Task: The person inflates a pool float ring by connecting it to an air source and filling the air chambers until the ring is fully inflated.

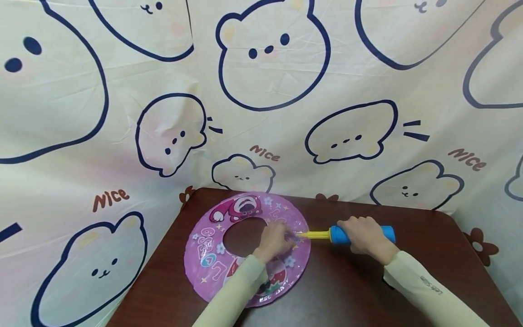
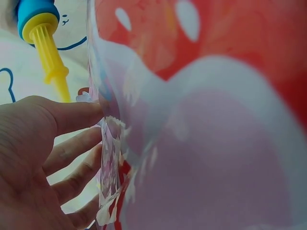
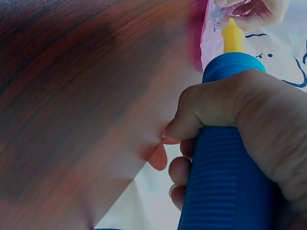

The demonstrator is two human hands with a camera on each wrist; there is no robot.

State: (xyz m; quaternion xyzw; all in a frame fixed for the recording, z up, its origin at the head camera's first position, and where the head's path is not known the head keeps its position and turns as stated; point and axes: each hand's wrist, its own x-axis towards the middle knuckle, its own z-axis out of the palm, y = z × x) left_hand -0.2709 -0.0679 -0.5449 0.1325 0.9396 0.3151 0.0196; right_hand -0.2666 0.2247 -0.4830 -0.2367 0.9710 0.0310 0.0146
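Note:
A pink-purple inflatable swim ring (image 1: 196,259) with printed bears and strawberries lies on the table. My left hand (image 1: 273,240) reaches over its right side and pinches the ring's film by the clear valve (image 3: 218,21). In the left wrist view, thumb and fingers (image 2: 79,112) meet at wrinkled plastic. My right hand (image 1: 363,234) grips the blue body of a hand pump (image 3: 220,177), held lengthwise toward the ring. Its yellow nozzle (image 1: 318,235) points at the valve, the tip right by my left fingers. Behind my left thumb, the nozzle's end is hidden in the left wrist view.
The dark brown wooden table (image 1: 327,281) extends under the ring and both forearms. Behind it and at its sides hangs a pale cloth (image 1: 278,131) printed with blue-outlined bears. The cloth meets the table's back edge.

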